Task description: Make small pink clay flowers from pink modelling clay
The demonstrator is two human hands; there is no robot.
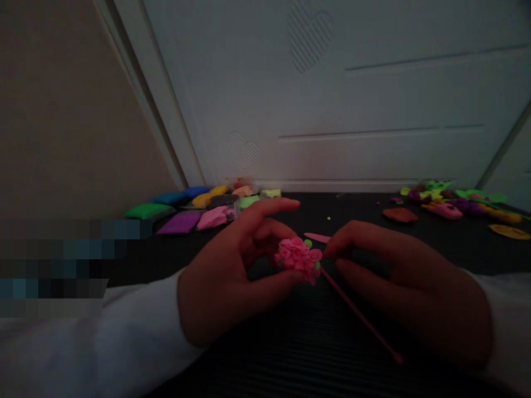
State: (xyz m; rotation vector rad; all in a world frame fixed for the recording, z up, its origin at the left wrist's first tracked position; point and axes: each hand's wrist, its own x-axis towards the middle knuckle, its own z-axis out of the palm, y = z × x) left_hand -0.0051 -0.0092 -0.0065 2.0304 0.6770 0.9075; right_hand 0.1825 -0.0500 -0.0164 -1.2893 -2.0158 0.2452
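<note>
I have a pink clay flower (299, 258) between my two hands, low over the middle of the dark ribbed mat (265, 354) and well short of its far edge. My left hand (232, 276) curls around it from the left: the thumb comes in under the bloom and touches its lower left side, while the index finger stretches out above and past it without touching. My right hand (410, 287) closes in from the right, its fingertips pinched at the flower's right side, just where the head meets the thin pink stick (359, 315).

The stick is the long axis here. It runs from the flower head down and to the right, toward my near right, passing under my right palm, and its free end shows near the mat's near edge. So the bloom faces up and to the left, toward my left fingers, and the stem trails away under the right hand. Both hands are at the flower; the right one sits on the stem line.

A small green bit (307, 242) sits on top of the bloom. Just beyond lies a flat pink strip (316, 237). Bags of coloured clay (194, 213) lie along the far left edge, finished clay shapes (448, 202) at the far right corner.
</note>
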